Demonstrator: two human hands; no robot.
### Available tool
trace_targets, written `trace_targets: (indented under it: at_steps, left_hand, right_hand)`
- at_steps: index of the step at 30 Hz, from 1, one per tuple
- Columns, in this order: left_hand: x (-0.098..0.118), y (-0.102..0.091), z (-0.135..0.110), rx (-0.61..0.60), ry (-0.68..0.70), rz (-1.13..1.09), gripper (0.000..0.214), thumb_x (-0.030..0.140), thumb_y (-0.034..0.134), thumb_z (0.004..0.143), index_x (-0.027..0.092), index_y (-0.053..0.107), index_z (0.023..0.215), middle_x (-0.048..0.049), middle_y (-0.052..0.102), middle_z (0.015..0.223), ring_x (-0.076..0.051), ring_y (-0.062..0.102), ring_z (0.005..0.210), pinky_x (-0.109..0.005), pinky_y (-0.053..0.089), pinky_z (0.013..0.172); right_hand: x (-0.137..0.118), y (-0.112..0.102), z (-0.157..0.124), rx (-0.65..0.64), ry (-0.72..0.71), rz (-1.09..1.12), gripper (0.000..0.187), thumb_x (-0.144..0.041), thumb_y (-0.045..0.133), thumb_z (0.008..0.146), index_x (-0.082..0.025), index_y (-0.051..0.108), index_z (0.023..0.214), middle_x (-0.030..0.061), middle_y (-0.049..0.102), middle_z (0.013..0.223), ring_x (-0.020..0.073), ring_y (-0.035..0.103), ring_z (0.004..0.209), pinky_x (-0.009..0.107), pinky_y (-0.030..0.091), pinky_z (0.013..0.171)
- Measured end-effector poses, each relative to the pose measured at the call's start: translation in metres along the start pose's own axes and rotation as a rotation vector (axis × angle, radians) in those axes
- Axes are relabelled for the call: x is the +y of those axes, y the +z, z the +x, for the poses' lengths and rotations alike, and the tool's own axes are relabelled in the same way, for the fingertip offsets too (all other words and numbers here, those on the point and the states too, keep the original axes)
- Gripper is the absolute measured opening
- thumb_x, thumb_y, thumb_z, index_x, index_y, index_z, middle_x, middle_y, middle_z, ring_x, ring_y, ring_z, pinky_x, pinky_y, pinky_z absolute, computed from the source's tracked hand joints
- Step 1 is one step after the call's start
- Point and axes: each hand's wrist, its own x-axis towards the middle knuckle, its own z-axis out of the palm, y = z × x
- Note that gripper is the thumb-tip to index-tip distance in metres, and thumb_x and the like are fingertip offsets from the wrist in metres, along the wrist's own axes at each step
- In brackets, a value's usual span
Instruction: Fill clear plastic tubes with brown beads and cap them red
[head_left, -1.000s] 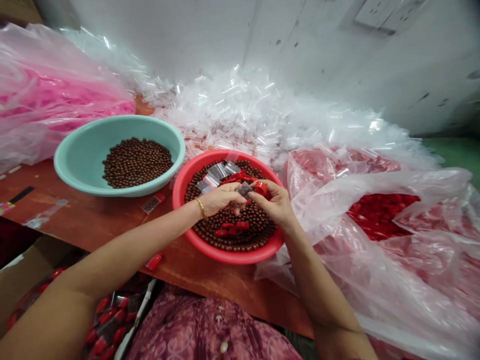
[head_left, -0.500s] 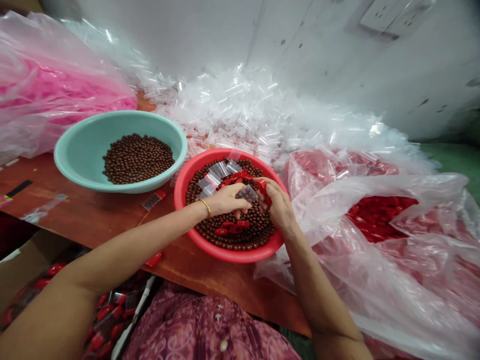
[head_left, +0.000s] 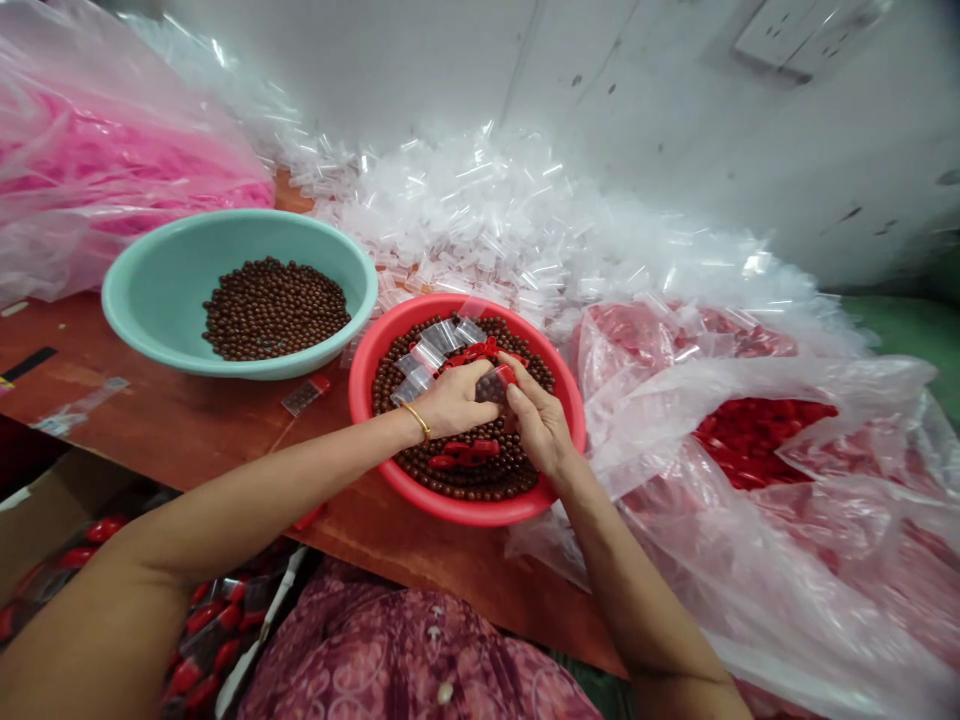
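Head view: bag (head_left: pixel 491 386) pinched between fingers (head_left: pixel 523 398).

Dark brown beads (head_left: pixel 465 480) fill a red basin (head_left: pixel 375 380) and a teal basin (head_left: pixel 150 290) on a reddish-brown tabletop (head_left: pixel 187 430). Bright red clips (head_left: pixel 469 457) dot the brown. A clear small pouch (head_left: pixel 491 385) shows brown through its film. A heap of transparent bags (head_left: pixel 487 210) glints white, a translucent sack (head_left: pixel 90 170) glows pink, and a gold bangle (head_left: pixel 417 420) shines above a magenta, swirl-patterned garment (head_left: pixel 390 660).
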Motion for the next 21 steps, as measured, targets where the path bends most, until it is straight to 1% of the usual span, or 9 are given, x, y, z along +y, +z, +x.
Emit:
trace_targets:
  at_steps: [3, 6, 8, 10, 12, 13, 16, 18, 21]
  left_hand:
    - [0.001, 0.000, 0.001, 0.003, -0.025, 0.054, 0.018, 0.025, 0.055, 0.066, 0.015, 0.054, 0.082, 0.0022, 0.055, 0.069, -0.013, 0.050, 0.065, -0.024, 0.039, 0.060]
    - [0.005, -0.001, 0.003, -0.063, -0.071, 0.145, 0.016, 0.025, 0.057, 0.063, 0.016, 0.055, 0.077, 0.0019, 0.054, 0.067, -0.014, 0.050, 0.063, -0.024, 0.037, 0.058]
    - [0.009, -0.002, 0.004, -0.112, -0.065, 0.205, 0.014, 0.025, 0.057, 0.061, 0.017, 0.055, 0.072, 0.0019, 0.053, 0.063, -0.014, 0.049, 0.060, -0.024, 0.036, 0.055]
    - [0.013, -0.002, 0.004, -0.145, -0.026, 0.269, 0.012, 0.025, 0.058, 0.061, 0.017, 0.056, 0.070, 0.0016, 0.054, 0.061, -0.014, 0.049, 0.058, -0.024, 0.035, 0.054]
    - [0.016, -0.003, 0.002, -0.177, 0.001, 0.343, 0.012, 0.027, 0.059, 0.061, 0.017, 0.057, 0.068, 0.0008, 0.054, 0.059, -0.014, 0.050, 0.056, -0.024, 0.036, 0.053]
    - [0.016, -0.003, 0.001, -0.198, 0.014, 0.378, 0.013, 0.028, 0.059, 0.061, 0.017, 0.058, 0.067, 0.0003, 0.055, 0.058, -0.015, 0.050, 0.055, -0.025, 0.036, 0.053]
    - [0.017, -0.002, -0.003, -0.247, 0.046, 0.436, 0.014, 0.029, 0.061, 0.062, 0.017, 0.060, 0.069, -0.0016, 0.057, 0.059, -0.017, 0.053, 0.056, -0.026, 0.039, 0.056]
    - [0.016, -0.001, -0.005, -0.260, 0.069, 0.449, 0.014, 0.027, 0.061, 0.062, 0.017, 0.061, 0.072, -0.0030, 0.059, 0.060, -0.019, 0.056, 0.060, -0.028, 0.042, 0.059]
    - [0.012, 0.002, -0.008, -0.238, 0.059, 0.477, 0.015, 0.027, 0.062, 0.063, 0.017, 0.062, 0.074, -0.0050, 0.060, 0.061, -0.023, 0.060, 0.067, -0.030, 0.045, 0.064]
  right_hand:
    - [-0.001, -0.007, 0.003, -0.037, -0.031, -0.128, 0.049, -0.048, 0.044, 0.087, -0.026, 0.054, 0.129, 0.0036, 0.065, 0.115, 0.0240, 0.059, 0.108, 0.041, 0.046, 0.094]
    - [-0.001, -0.020, 0.011, -0.064, -0.001, -0.291, 0.050, -0.057, 0.038, 0.087, -0.024, 0.067, 0.112, 0.0053, 0.070, 0.082, 0.0247, 0.064, 0.086, 0.042, 0.049, 0.082]
    - [0.000, -0.024, 0.017, 0.003, 0.003, -0.289, 0.058, -0.064, 0.032, 0.086, -0.023, 0.073, 0.093, 0.0040, 0.061, 0.060, 0.0219, 0.061, 0.067, 0.038, 0.048, 0.070]
    - [-0.001, -0.020, 0.023, 0.119, 0.006, -0.160, 0.065, -0.068, 0.028, 0.085, -0.021, 0.072, 0.084, 0.0028, 0.054, 0.054, 0.0181, 0.056, 0.058, 0.034, 0.047, 0.062]
    - [-0.002, -0.010, 0.028, 0.175, 0.056, 0.028, 0.073, -0.071, 0.020, 0.084, -0.019, 0.070, 0.091, 0.0033, 0.054, 0.060, 0.0159, 0.054, 0.057, 0.031, 0.046, 0.058]
    - [-0.003, -0.004, 0.030, 0.153, 0.094, 0.121, 0.077, -0.072, 0.014, 0.083, -0.019, 0.068, 0.099, 0.0044, 0.057, 0.067, 0.0157, 0.055, 0.060, 0.030, 0.046, 0.059]
    - [-0.005, 0.010, 0.034, -0.019, 0.188, 0.322, 0.085, -0.071, 0.000, 0.082, -0.020, 0.052, 0.128, 0.0076, 0.062, 0.096, 0.0178, 0.061, 0.082, 0.031, 0.051, 0.072]
    - [-0.004, 0.015, 0.033, -0.121, 0.216, 0.333, 0.083, -0.070, 0.001, 0.083, -0.023, 0.039, 0.138, 0.0076, 0.059, 0.113, 0.0189, 0.059, 0.101, 0.034, 0.047, 0.090]
    - [-0.001, 0.018, 0.031, -0.137, 0.186, 0.207, 0.080, -0.073, 0.012, 0.082, -0.023, 0.036, 0.141, 0.0062, 0.050, 0.131, 0.0193, 0.046, 0.123, 0.036, 0.030, 0.110]
